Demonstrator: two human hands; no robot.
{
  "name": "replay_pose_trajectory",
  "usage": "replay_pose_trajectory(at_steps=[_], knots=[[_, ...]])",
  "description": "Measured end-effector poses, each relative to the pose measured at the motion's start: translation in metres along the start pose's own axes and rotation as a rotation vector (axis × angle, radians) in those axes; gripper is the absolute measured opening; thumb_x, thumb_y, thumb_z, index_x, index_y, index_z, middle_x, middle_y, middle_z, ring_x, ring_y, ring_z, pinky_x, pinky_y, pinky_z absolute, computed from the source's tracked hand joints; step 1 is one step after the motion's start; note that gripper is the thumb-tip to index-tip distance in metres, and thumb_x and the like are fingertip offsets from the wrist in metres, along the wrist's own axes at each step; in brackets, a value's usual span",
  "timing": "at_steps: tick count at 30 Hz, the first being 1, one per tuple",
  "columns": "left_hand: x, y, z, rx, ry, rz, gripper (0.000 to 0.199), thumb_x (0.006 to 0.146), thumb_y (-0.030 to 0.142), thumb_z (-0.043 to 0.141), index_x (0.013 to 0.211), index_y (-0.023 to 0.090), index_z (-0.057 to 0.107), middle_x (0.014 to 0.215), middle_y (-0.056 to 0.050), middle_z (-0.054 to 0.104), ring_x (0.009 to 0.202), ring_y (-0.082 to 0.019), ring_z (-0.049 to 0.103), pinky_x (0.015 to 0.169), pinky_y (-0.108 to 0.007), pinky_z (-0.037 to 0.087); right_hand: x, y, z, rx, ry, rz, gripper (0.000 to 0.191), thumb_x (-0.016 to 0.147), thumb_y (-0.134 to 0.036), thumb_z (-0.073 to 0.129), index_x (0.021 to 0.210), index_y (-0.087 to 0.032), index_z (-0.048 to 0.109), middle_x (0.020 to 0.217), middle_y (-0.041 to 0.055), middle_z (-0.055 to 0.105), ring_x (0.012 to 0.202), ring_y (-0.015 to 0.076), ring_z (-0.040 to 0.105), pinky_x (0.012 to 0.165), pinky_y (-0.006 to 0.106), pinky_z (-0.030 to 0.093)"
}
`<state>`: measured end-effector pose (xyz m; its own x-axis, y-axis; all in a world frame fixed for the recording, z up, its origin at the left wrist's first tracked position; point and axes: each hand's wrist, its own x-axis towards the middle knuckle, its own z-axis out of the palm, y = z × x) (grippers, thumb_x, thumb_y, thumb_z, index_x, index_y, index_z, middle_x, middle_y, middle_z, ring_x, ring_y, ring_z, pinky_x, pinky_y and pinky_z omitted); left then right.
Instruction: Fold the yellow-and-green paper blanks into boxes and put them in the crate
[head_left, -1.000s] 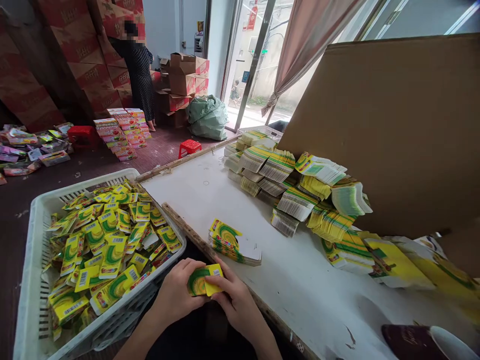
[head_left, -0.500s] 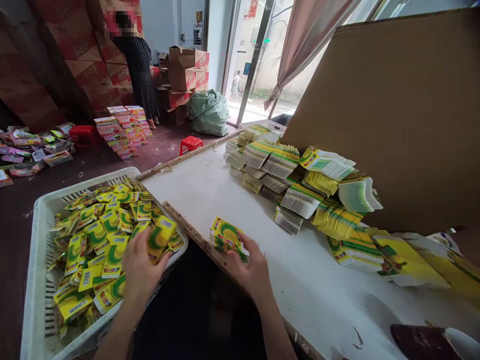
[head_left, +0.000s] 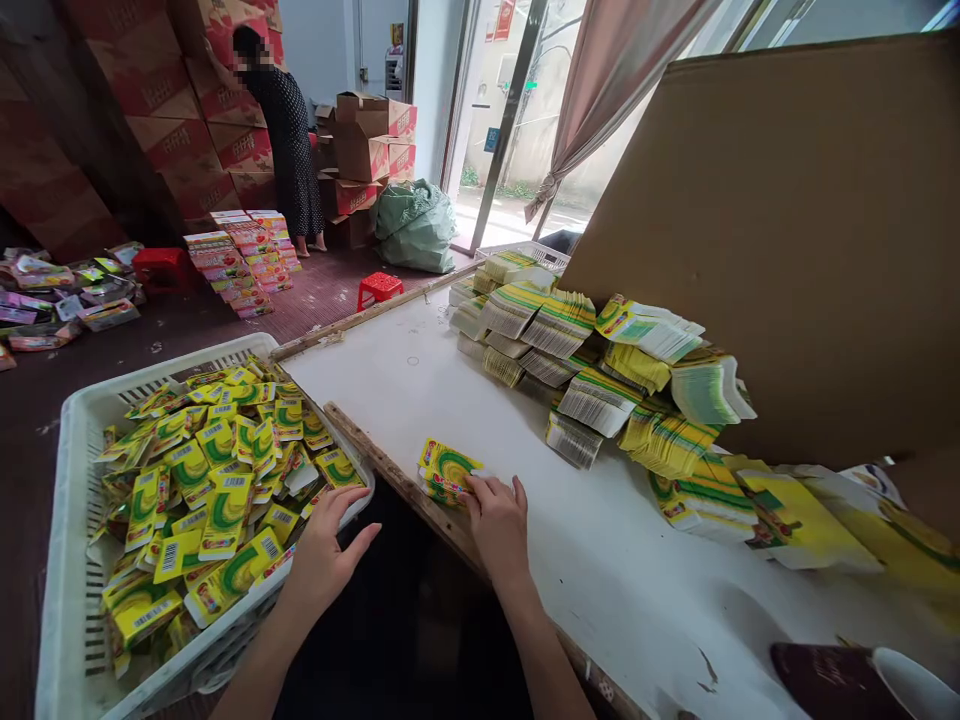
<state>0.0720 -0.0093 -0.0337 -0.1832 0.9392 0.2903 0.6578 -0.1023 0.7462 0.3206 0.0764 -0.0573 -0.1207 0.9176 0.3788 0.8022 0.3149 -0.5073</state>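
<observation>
A few flat yellow-green packets lie at the near edge of the white table. My right hand rests at their right end, its fingers bent onto the top packet. Over the right rim of the white basket, my left hand is held with fingers apart and nothing between them. Many small yellow packets fill that basket. Farther along the table stand stacked bundles of yellow-green cartons.
A large cardboard sheet stands behind the bundles. A dark cup lies at the lower right. Across the room, a person stands by stacked boxes. A red stool is beyond the table.
My left hand has let go of a yellow packet over the basket and moved right and down. The fingers of my right hand have shifted on the packets. The person has turned and moved slightly right.
</observation>
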Motion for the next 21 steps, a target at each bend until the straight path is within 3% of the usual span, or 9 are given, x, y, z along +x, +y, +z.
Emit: replay_pose_trajectory(at_steps=[4,11,16,18,21], knots=[[-0.003,0.006,0.001,-0.048,-0.045,0.0,0.033,0.087,0.04,0.065,0.116,0.025,0.067,0.12,-0.009,0.07,0.116,-0.028,0.065,0.102,-0.047,0.053,0.0,-0.008,0.003,0.014,0.032,0.032,0.023,0.093,-0.02,0.05,0.101,-0.023,0.072,0.093,0.0111,0.072,0.092,0.0284,0.062,0.103,0.052,0.038],[-0.014,0.018,0.01,-0.099,-0.162,-0.044,0.028,0.088,0.036,0.065,0.113,0.026,0.069,0.118,-0.008,0.072,0.111,-0.027,0.068,0.095,-0.045,0.057,-0.006,-0.009,0.009,0.153,0.129,0.097,0.023,0.097,-0.033,0.046,0.107,-0.02,0.063,0.103,0.0136,0.066,0.097,0.0307,0.059,0.09,0.049,0.046],[-0.014,0.025,0.02,-0.266,-0.25,-0.094,0.036,0.085,0.037,0.068,0.119,0.025,0.067,0.118,-0.01,0.072,0.111,-0.028,0.068,0.097,-0.048,0.056,-0.003,-0.017,-0.006,0.329,0.179,0.146,0.015,0.094,-0.035,0.054,0.101,-0.022,0.054,0.088,0.0047,0.061,0.082,0.0224,0.061,0.076,0.04,0.053],[-0.014,0.029,0.028,-0.456,-0.27,-0.14,0.054,0.08,0.042,0.074,0.129,0.024,0.061,0.123,-0.012,0.07,0.116,-0.029,0.066,0.098,-0.048,0.056,-0.006,-0.031,-0.018,0.493,0.11,0.155,0.019,0.09,-0.033,0.061,0.103,-0.023,0.052,0.084,0.0003,0.06,0.075,0.0182,0.061,0.07,0.033,0.054],[-0.014,0.039,0.037,-0.823,-0.166,-0.209,0.064,0.077,0.056,0.073,0.13,0.022,0.058,0.125,-0.014,0.068,0.117,-0.031,0.065,0.1,-0.048,0.055,-0.023,-0.063,-0.028,0.896,-0.184,0.195,0.028,0.081,-0.027,0.072,0.102,-0.024,0.054,0.081,-0.0028,0.06,0.07,0.0149,0.059,0.065,0.028,0.051]])
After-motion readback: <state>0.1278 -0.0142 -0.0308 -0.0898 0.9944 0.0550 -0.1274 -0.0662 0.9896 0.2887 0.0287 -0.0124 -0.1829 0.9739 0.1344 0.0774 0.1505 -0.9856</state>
